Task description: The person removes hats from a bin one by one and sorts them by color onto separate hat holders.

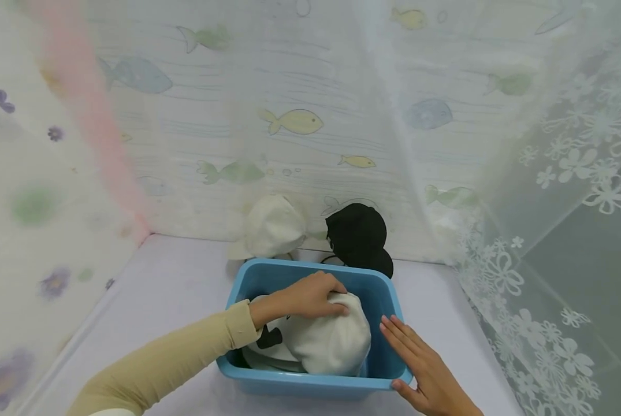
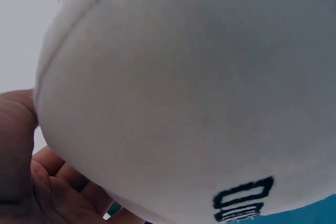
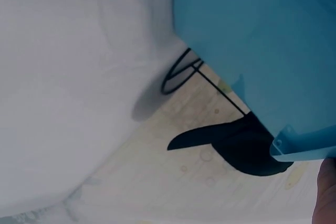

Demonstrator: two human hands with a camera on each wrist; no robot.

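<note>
A blue plastic bin stands on the white cloth, and a white cap with black marks lies inside it. My left hand, reaching in from the left, grips the crown of this cap between thumb and fingers. The left wrist view is mostly filled by the white cap, with the left hand at its lower left edge. At the bin's right front corner, my right hand rests with straight fingers against the rim. Only a bit of that right hand shows beside the bin's rim in the right wrist view.
Behind the bin, a cream cap sits at left and a black cap at right. A black wire stand holds the black cap. Fish-printed curtains hang behind the white cloth.
</note>
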